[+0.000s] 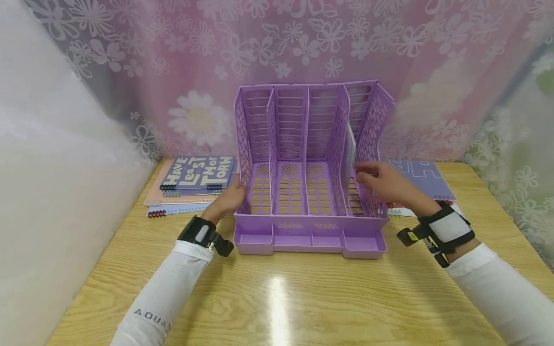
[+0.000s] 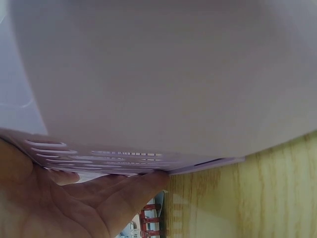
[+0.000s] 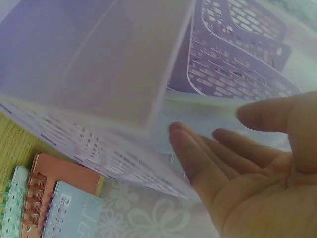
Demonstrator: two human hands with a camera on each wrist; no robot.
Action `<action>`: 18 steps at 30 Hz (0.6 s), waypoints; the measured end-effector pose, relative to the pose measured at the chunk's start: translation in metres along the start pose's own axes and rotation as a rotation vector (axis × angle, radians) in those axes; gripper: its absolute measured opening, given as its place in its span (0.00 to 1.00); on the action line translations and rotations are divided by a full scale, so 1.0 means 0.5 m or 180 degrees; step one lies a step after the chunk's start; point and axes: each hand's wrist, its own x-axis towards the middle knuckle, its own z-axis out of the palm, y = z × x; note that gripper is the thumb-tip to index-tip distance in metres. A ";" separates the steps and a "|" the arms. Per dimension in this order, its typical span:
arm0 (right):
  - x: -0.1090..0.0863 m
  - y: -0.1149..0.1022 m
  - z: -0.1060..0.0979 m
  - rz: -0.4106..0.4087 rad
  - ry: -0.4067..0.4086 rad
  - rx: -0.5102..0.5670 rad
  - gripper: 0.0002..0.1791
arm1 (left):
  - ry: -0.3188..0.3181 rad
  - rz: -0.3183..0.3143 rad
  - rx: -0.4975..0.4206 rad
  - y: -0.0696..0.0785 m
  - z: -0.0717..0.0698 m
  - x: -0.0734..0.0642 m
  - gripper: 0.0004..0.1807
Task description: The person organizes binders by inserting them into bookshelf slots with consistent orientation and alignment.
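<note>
A purple desk file organizer (image 1: 311, 220) with tall slotted dividers stands upright on the table. In its rightmost compartment a thin spiral notebook (image 1: 349, 153) stands on edge against the divider. My right hand (image 1: 387, 182) is at that compartment, fingers extended and thumb apart from them; in the right wrist view the hand (image 3: 247, 178) holds nothing, with the pale notebook cover (image 3: 198, 119) just beyond the fingertips. My left hand (image 1: 229, 196) rests against the organizer's outer left wall; the left wrist view shows its fingers (image 2: 133, 191) laid fairly straight along the slotted side.
Stacked spiral notebooks (image 1: 196, 173) lie left of the organizer, and more notebooks (image 1: 426, 180) lie to its right, partly behind my right hand. A flowered curtain (image 1: 298, 43) hangs behind the wooden table (image 1: 277, 298). Shallow trays (image 1: 254, 239) run along the organizer's front.
</note>
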 end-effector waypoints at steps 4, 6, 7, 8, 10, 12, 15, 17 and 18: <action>-0.014 0.012 -0.010 -0.0044 0.0185 0.0307 0.24 | -0.0037 -0.0026 -0.0056 0.001 0.000 -0.001 0.24; -0.020 0.019 -0.014 -0.0164 0.0334 0.0421 0.23 | -0.0057 -0.0074 -0.0089 0.004 0.000 -0.003 0.24; -0.023 0.023 -0.016 -0.0222 0.0427 0.0470 0.22 | -0.0067 -0.0100 -0.0093 0.004 -0.001 -0.004 0.25; -0.026 0.027 -0.017 -0.0288 0.0518 0.0518 0.22 | -0.0070 -0.0117 -0.0097 0.005 -0.001 -0.004 0.24; -0.031 0.036 -0.019 -0.0389 0.0703 0.0621 0.21 | -0.0079 -0.0107 -0.0111 0.003 -0.002 -0.003 0.24; -0.035 0.048 -0.022 -0.0444 0.0858 0.0662 0.20 | -0.0098 -0.0127 -0.0122 0.014 -0.004 -0.009 0.23; -0.042 0.068 -0.027 -0.0458 0.1031 0.0636 0.19 | -0.0138 -0.0140 -0.0138 0.023 -0.004 -0.015 0.23; -0.048 0.081 -0.031 -0.0453 0.1104 0.0514 0.18 | -0.0153 -0.0155 -0.0144 0.023 -0.004 -0.015 0.23; -0.052 0.088 -0.033 -0.0440 0.1149 0.0439 0.18 | -0.0158 -0.0181 -0.0161 0.023 -0.004 -0.015 0.23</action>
